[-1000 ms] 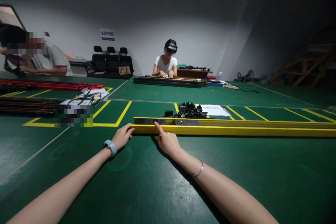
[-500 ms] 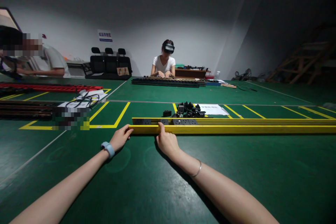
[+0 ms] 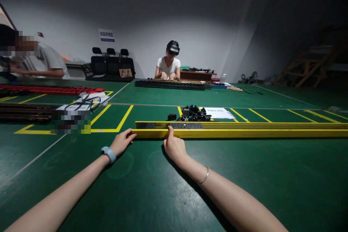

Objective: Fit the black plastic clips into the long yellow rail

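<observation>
Hands first: my left hand (image 3: 122, 142) lies loosely open, fingertips touching the left end of the long yellow rail (image 3: 244, 133), which lies flat on the green table (image 3: 152, 185) and runs off to the right. My right hand (image 3: 174, 146) grips the rail's near wall close to that end, forefinger hooked over the top edge. Black socket blocks (image 3: 187, 125) sit in the channel beside that finger. Behind the rail lie a heap of black parts (image 3: 194, 113) and a paper sheet (image 3: 219, 113).
</observation>
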Available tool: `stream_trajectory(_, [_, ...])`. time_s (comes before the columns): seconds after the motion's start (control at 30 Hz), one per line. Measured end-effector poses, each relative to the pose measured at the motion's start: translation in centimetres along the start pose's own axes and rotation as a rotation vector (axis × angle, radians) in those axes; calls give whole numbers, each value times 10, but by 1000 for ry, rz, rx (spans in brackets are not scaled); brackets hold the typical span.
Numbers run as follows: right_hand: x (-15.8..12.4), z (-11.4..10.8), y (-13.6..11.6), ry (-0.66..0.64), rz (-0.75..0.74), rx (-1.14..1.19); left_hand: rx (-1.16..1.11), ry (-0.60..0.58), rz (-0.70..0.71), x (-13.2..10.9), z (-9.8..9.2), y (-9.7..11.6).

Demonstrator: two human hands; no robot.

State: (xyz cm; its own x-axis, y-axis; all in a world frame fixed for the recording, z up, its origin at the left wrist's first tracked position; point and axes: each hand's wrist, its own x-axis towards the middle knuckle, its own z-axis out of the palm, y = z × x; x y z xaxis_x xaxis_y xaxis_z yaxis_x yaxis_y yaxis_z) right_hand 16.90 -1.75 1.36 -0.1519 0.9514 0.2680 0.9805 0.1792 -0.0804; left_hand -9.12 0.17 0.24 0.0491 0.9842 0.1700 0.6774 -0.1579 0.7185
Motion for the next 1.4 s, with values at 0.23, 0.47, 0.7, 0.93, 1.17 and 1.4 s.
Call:
stream_trajectory(0.23, [1, -1, 3, -21, -59, 37, -4, 74, -42, -4, -3, 7])
stream_trajectory(0.47, [5, -5, -6, -66, -248, 47, 21, 165, -71, -5, -2, 12])
stream_trajectory(0.7, [6, -9, -12, -70, -301, 42, 37, 126, -18, -5, 0, 13])
stream_trajectory(0.93, [5, -10, -10, -64, -303, 35, -47, 86, -25, -3, 9, 17])
stream_trajectory(1.17, [2, -8, -9, -66, -216, 62, -88, -16, -12, -4, 5, 19])
stream_trajectory(1.4, [2, -6, -6, -45, -245, 69, -97, -46, 34, -1, 4, 10])
